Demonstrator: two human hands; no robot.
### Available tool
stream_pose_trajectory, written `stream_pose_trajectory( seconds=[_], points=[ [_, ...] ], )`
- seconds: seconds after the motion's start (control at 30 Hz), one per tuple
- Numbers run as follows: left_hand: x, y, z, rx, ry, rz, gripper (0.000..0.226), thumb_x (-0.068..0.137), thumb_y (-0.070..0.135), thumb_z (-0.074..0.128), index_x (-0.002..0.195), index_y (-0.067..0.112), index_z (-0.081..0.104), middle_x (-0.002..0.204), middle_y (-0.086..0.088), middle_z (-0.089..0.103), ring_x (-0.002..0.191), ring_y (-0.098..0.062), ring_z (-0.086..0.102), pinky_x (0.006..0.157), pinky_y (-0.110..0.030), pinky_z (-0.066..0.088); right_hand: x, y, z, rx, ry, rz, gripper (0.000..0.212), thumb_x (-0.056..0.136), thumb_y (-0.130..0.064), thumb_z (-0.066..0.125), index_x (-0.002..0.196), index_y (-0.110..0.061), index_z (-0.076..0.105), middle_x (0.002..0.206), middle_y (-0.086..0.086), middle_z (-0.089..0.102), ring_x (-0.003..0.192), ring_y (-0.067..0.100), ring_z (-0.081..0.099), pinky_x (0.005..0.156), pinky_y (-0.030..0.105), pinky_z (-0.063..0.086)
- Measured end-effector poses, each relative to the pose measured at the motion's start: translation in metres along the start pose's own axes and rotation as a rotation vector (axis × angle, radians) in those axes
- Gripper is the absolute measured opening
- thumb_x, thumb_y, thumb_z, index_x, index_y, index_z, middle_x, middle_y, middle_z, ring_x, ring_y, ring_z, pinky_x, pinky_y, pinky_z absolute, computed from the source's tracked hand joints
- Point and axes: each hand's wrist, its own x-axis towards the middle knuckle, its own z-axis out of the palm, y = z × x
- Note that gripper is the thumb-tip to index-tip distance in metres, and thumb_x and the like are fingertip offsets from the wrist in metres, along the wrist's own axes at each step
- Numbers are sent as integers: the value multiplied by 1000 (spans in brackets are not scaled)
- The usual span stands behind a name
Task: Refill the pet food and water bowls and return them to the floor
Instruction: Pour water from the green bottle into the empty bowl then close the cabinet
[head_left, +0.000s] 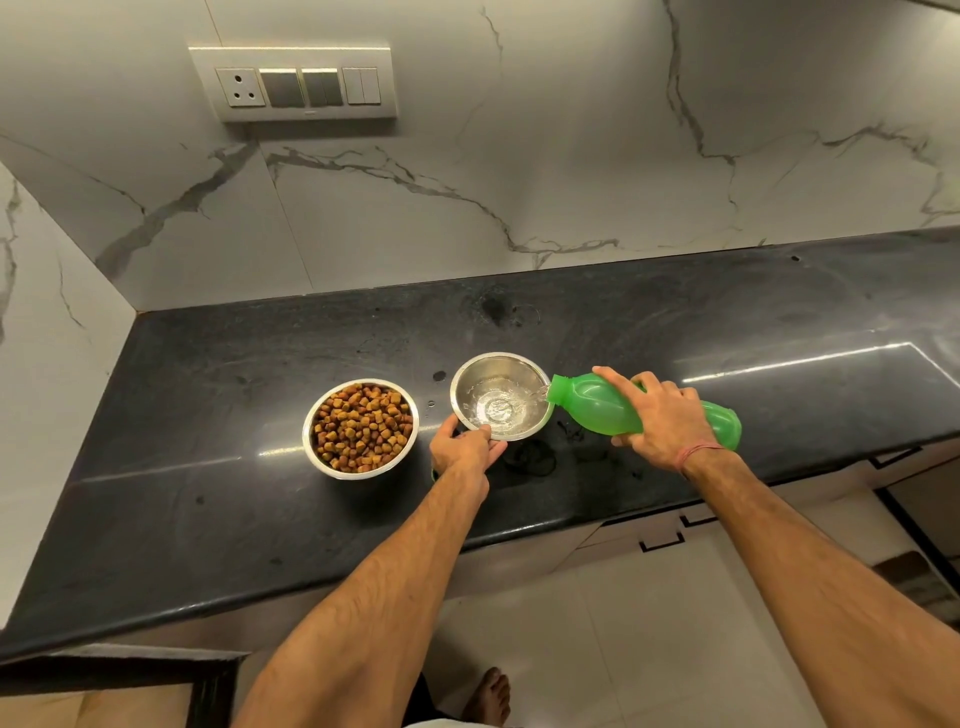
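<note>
Two steel bowls stand on the black counter (218, 395). The left bowl (360, 427) is heaped with brown kibble. The right bowl (500, 396) holds a shallow pool of water. My right hand (662, 421) grips a green plastic bottle (597, 402) tipped on its side, its open neck over the bowl's right rim, and water runs out of it into the bowl. My left hand (464, 448) holds the water bowl's near left rim, thumb along the edge. A small green piece shows under my left wrist, mostly hidden.
A marble wall with a switch and socket panel (296, 85) rises behind the counter, and another marble wall closes the left end. Cabinet fronts (660, 535) sit below the counter edge. A pale tiled floor (649, 649) lies beneath, with my bare foot (491, 693) on it.
</note>
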Motion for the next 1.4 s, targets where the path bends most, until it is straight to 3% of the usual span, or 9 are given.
stream_pose_trajectory(
  seconds=[0.53,1.4],
  points=[
    [-1,1,-1,-5,-9,11,67,97,-11,71,154,20,58,133,-17,71,88,-23,80,63,-31,67,9,-6,-9,-42,33,-8,120,84,-57,83,165,-56,-7,145,5,53,126,30,59,107,52,47],
    [2,-4,-1,-19,-18,14,65,96,-12,71,152,20,60,131,-16,72,95,-27,80,62,-29,66,17,-19,-22,-112,71,-34,119,83,-55,85,165,-56,-1,145,4,55,122,29,60,101,48,46]
  ],
)
